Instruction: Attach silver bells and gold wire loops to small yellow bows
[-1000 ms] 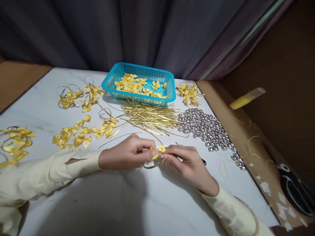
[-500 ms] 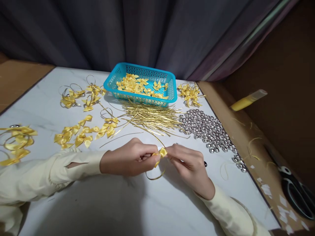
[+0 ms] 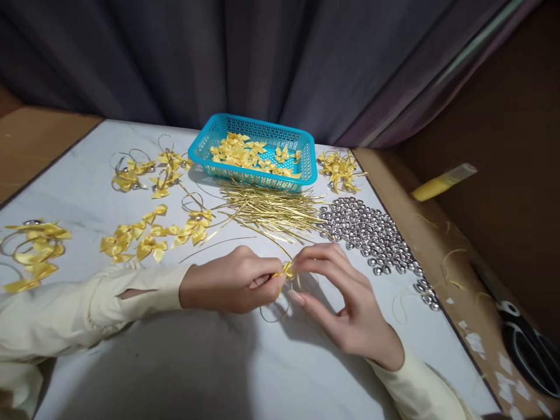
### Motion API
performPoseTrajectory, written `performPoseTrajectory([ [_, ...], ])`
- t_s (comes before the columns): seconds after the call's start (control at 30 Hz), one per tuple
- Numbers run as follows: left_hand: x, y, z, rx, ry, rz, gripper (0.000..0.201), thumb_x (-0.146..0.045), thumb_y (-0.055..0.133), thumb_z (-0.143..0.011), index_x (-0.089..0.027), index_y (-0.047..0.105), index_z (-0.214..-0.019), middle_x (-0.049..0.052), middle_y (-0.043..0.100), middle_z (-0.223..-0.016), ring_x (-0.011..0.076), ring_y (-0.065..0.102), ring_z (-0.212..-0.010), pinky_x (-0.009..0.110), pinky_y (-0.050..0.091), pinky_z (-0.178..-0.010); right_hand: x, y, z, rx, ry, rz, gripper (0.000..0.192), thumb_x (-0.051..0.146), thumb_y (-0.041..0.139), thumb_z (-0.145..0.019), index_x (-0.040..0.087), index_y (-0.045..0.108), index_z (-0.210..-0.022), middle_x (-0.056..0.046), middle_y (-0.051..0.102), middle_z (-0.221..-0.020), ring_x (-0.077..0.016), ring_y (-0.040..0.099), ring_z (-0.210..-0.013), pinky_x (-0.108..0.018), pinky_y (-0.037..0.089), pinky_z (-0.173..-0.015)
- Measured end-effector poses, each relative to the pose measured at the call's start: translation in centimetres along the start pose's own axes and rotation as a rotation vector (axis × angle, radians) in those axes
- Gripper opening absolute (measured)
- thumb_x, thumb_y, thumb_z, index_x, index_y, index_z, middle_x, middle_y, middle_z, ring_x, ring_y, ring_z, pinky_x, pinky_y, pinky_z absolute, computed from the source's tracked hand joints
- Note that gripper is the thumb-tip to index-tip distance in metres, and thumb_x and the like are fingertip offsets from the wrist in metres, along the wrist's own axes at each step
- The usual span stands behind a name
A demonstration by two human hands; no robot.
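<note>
My left hand (image 3: 231,284) and my right hand (image 3: 345,303) meet over the white table (image 3: 219,361), both pinching one small yellow ribbon bow (image 3: 287,270). A thin gold cord loop (image 3: 275,314) hangs from the bow down to the table. The right hand's thumb and forefinger grip the bow from the right while its other fingers spread loosely. Just beyond the hands lie a pile of gold cord pieces (image 3: 271,211) and a heap of small silver bells (image 3: 371,233).
A blue basket (image 3: 306,169) with loose yellow bows stands at the back. Finished bows with loops lie at the left (image 3: 35,251), back left (image 3: 144,175) and back right (image 3: 339,166). Scissors (image 3: 525,344) and a yellow tube (image 3: 441,182) lie on the brown board at right.
My right hand has lifted its wrist and spread its lower fingers, still pinching the bow. The gold loop has dropped lower under the bow. The left hand has barely moved.
</note>
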State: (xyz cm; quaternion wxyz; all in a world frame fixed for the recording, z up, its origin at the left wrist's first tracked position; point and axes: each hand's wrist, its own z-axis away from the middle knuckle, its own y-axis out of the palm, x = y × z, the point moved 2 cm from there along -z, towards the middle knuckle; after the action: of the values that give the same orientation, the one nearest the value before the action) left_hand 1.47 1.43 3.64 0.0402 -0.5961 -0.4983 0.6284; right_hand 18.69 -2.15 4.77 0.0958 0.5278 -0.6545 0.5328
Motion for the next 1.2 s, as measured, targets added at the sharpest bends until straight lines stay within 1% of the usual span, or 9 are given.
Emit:
performPoseTrajectory([
  [0.13,0.1,-0.1,0.1,0.028,0.008,-0.031,0.023,-0.009,0.038,-0.078,-0.018,0.026,-0.060,-0.008,0.017,-0.052,0.0068,0.016,-0.046,0.020,0.018,-0.045,0.0,-0.2,0.1,0.039,-0.004,-0.045,0.019,0.005,0.043,-0.079,0.012,0.056,-0.091,-0.010,0.056,-0.093,-0.0201,0.049,-0.088,-0.037,0.040,-0.077],
  [0.2,0.1,-0.1,0.0,0.036,0.018,-0.044,0.023,-0.009,0.038,-0.078,-0.018,0.026,-0.060,-0.008,0.017,-0.051,0.0068,0.016,-0.045,0.020,0.018,-0.045,0.1,-0.4,0.1,0.043,0.015,-0.064,0.020,0.008,0.041,-0.080,0.012,0.056,-0.092,-0.010,0.055,-0.092,-0.0206,0.048,-0.088,-0.038,0.039,-0.077],
  [0.3,0.0,-0.2,0.0,0.059,0.016,-0.049,0.022,-0.010,0.037,-0.078,-0.019,0.028,-0.060,-0.008,0.017,-0.051,0.0066,0.018,-0.044,0.020,0.018,-0.044,0.3,-0.3,0.1,0.048,0.027,-0.028,0.014,0.014,0.051,-0.080,0.011,0.057,-0.093,-0.010,0.055,-0.090,-0.0205,0.048,-0.087,-0.037,0.039,-0.076],
  [0.4,0.0,-0.3,-0.1,0.088,0.008,-0.037,0.021,-0.010,0.037,-0.078,-0.019,0.028,-0.060,-0.009,0.017,-0.050,0.0064,0.019,-0.043,0.020,0.018,-0.044,0.4,0.3,0.1,0.044,0.018,0.060,0.015,0.015,0.061,-0.076,0.012,0.056,-0.089,-0.009,0.055,-0.087,-0.0201,0.048,-0.085,-0.036,0.040,-0.074],
  [0.57,0.1,-0.2,-0.2,0.125,-0.014,-0.011,0.022,-0.009,0.037,-0.077,-0.019,0.026,-0.060,-0.009,0.015,-0.050,0.0068,0.017,-0.043,0.021,0.018,-0.044,0.1,0.9,0.2,0.045,-0.005,0.118,0.011,0.011,0.057,-0.079,0.015,0.054,-0.088,-0.008,0.057,-0.087,-0.0199,0.049,-0.085,-0.036,0.040,-0.074],
  [0.73,0.2,-0.2,-0.2,0.161,-0.027,0.009,0.021,-0.010,0.037,-0.076,-0.019,0.029,-0.060,-0.009,0.016,-0.050,0.0065,0.018,-0.044,0.021,0.018,-0.044,-0.1,0.7,0.3,0.056,-0.018,0.116,0.009,0.010,0.057,-0.080,0.016,0.054,-0.087,-0.006,0.058,-0.083,-0.0189,0.049,-0.082,-0.035,0.041,-0.072],
  [0.9,0.1,-0.4,-0.3,0.235,-0.026,0.028,0.019,-0.010,0.036,-0.076,-0.019,0.029,-0.060,-0.009,0.017,-0.049,0.0064,0.018,-0.044,0.020,0.018,-0.044,-0.1,0.6,0.3,0.070,-0.041,0.103,0.011,0.008,0.055,-0.080,0.016,0.055,-0.088,-0.007,0.059,-0.084,-0.0182,0.050,-0.081,-0.034,0.041,-0.071],
  [1.07,0.2,-0.6,-0.4,0.271,-0.045,0.044,0.020,-0.010,0.037,-0.075,-0.018,0.028,-0.060,-0.009,0.017,-0.049,0.0062,0.017,-0.044,0.020,0.018,-0.044,-0.1,0.6,0.4,0.099,-0.080,0.127,0.011,0.010,0.054,-0.082,0.016,0.058,-0.090,-0.007,0.062,-0.084,-0.0183,0.052,-0.081,-0.034,0.042,-0.072],
  [1.2,0.1,-0.6,-0.5,0.300,-0.030,0.049,0.020,-0.011,0.037,-0.076,-0.019,0.027,-0.060,-0.009,0.017,-0.048,0.0061,0.018,-0.042,0.020,0.018,-0.043,-0.1,0.5,0.2,0.101,-0.080,0.089,0.010,0.009,0.055,-0.081,0.015,0.059,-0.088,-0.005,0.063,-0.082,-0.0167,0.054,-0.079,-0.033,0.043,-0.071],
])
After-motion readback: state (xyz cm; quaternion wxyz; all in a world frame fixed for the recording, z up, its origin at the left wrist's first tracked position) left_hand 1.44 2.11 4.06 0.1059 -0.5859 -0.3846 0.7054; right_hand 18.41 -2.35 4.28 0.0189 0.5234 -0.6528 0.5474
